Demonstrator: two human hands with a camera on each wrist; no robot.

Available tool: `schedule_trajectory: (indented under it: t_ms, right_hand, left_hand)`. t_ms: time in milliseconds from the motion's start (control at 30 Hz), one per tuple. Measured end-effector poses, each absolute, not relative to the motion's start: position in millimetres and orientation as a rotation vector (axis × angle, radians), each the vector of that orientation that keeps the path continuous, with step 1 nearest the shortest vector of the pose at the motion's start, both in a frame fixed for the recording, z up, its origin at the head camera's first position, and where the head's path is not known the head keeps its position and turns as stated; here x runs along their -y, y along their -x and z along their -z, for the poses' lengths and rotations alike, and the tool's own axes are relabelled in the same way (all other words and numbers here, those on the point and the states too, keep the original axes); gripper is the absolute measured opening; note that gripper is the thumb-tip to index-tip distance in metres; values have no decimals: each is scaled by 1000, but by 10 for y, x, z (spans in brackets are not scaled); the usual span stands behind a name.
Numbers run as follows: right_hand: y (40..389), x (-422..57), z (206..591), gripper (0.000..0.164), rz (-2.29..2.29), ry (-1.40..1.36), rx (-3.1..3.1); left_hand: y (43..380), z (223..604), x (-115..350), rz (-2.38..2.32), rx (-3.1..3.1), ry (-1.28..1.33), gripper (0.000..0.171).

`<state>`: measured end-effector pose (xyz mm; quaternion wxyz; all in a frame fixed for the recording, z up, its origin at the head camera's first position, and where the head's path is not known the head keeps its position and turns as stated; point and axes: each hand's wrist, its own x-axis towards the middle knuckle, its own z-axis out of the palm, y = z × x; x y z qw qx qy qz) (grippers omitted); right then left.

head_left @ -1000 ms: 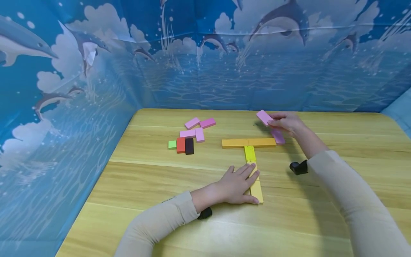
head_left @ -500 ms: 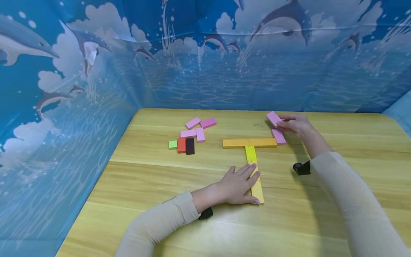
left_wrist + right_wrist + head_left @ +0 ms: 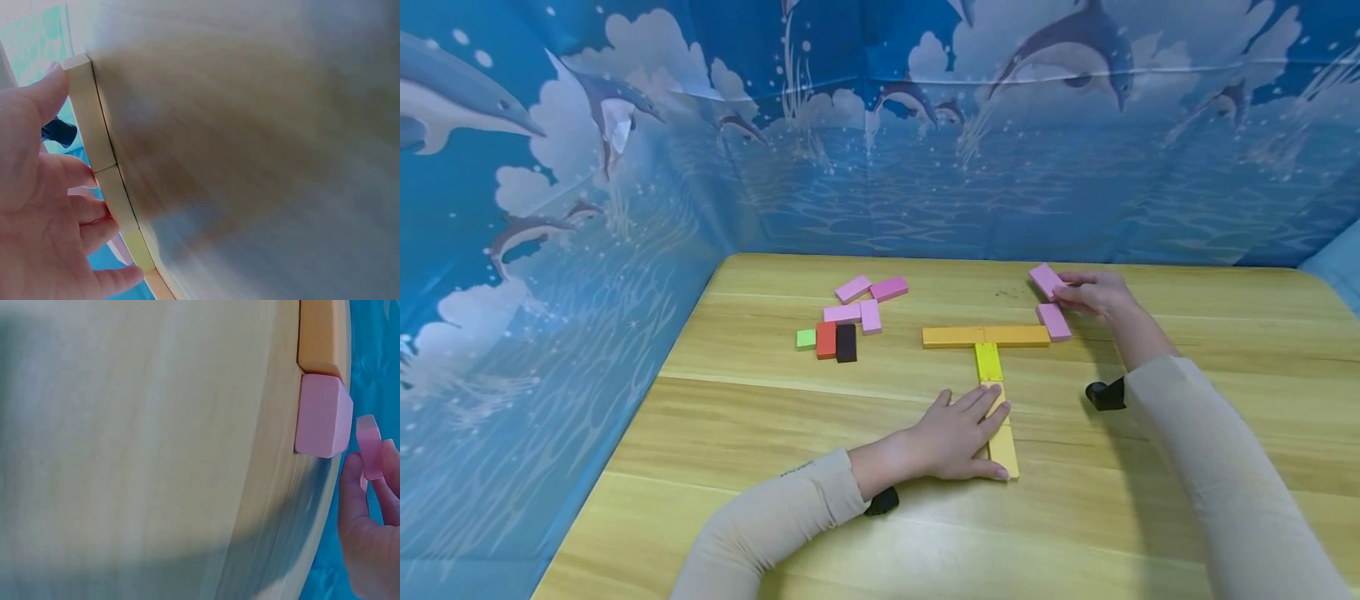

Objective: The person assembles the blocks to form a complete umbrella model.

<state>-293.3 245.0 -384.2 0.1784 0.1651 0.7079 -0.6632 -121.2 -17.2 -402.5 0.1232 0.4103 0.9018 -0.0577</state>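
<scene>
My right hand [image 3: 1099, 297] pinches a pink block [image 3: 1047, 282] between thumb and fingers, just beyond another pink block [image 3: 1054, 322] on the table. That lower pink block meets the right end of a row of orange blocks [image 3: 955, 337]. In the right wrist view the held pink block [image 3: 370, 447] shows above the table, apart from the lying pink block [image 3: 322, 415]. Below the orange row runs a bright yellow block [image 3: 988, 362], then pale yellow blocks [image 3: 1003, 452] in line. My left hand [image 3: 957, 435] rests over the pale yellow blocks, fingers spread and thumb at the near end.
Several pink blocks [image 3: 842, 313] lie at the left back of the wooden table [image 3: 737, 433]. Near them sit a green block [image 3: 806, 339], a red block [image 3: 826, 341] and a black block [image 3: 846, 343]. A blue dolphin-print cloth [image 3: 895, 183] hangs behind and at the left.
My right hand has moved rightward and slightly down with the held pink block, bringing it close to the lying pink block's far end. The left hand has stayed on the pale yellow blocks.
</scene>
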Motion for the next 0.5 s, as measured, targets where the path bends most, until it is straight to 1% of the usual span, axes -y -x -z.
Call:
schedule_trajectory:
  t_ms: [500]
  right_hand:
    - [3022, -2406, 3986, 58, 1715, -521, -2126]
  left_hand:
    - [1233, 4055, 167, 184, -2632, -1192, 85]
